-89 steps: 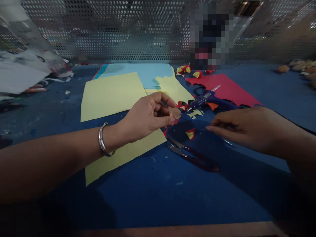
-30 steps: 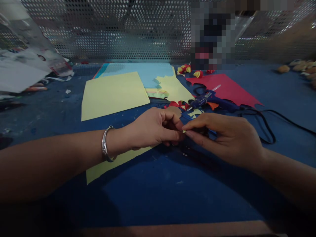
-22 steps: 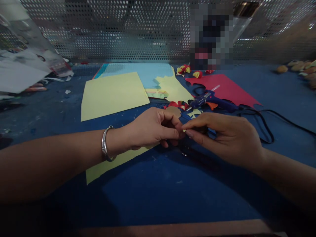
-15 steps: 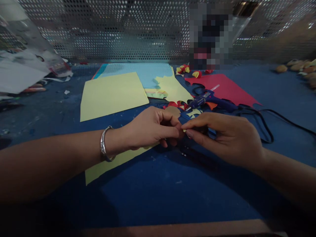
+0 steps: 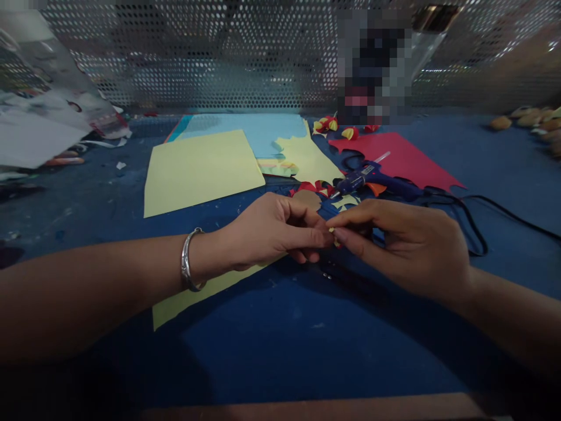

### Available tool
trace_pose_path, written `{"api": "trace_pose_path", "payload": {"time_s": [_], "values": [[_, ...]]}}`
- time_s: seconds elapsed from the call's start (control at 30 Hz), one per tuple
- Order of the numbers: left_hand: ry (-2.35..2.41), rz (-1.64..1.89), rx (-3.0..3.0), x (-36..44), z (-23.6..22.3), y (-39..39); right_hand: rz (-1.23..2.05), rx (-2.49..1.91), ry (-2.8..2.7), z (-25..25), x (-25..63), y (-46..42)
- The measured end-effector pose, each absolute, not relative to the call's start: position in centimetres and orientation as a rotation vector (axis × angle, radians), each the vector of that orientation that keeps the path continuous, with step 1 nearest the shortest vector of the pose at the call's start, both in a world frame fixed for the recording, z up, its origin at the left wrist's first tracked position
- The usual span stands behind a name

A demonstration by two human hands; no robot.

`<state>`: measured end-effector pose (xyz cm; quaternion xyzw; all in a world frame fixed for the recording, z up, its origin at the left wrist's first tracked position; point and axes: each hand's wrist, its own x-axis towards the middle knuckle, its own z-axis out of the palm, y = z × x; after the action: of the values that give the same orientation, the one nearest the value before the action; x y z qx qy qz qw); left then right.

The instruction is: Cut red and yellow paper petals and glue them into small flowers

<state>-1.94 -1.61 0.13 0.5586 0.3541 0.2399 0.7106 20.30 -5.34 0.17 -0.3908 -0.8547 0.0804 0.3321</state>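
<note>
My left hand [image 5: 272, 231] and my right hand [image 5: 403, 245] meet fingertip to fingertip over the blue table [image 5: 307, 345]. Both are closed in a pinch on a small red and yellow paper piece [image 5: 333, 234], mostly hidden by the fingers. A silver bangle [image 5: 187, 260] sits on my left wrist. Just beyond the hands lie a blue glue gun [image 5: 372, 175] and several red and yellow paper petals [image 5: 322, 188].
Yellow sheets [image 5: 201, 166] and a light blue sheet [image 5: 245, 126] lie at the back left, a red sheet [image 5: 403, 155] at the back right. The glue gun's black cord [image 5: 473, 225] loops to the right. A perforated metal wall [image 5: 197, 52] closes the back.
Three seconds ago my hands were apart, with scissors and a petal on the table between them. They have since come together on the small piece, and they barely shift over the last second.
</note>
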Motion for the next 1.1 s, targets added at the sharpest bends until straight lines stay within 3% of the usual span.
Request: {"api": "trace_pose_path", "payload": {"time_s": [0.7,0.87,1.1], "values": [[0.896,0.633,1.364,-1.7,0.6,-2.1,0.140,-1.055,-2.218,0.2,20.3,-5.3],[0.958,0.708,1.338,-1.9,0.5,-1.8,0.069,-1.276,-2.206,1.1,23.0,-4.3],[0.991,0.712,1.359,-2.0,0.8,-1.6,0.366,-1.747,-2.297,1.7,27.0,-2.4]]}}
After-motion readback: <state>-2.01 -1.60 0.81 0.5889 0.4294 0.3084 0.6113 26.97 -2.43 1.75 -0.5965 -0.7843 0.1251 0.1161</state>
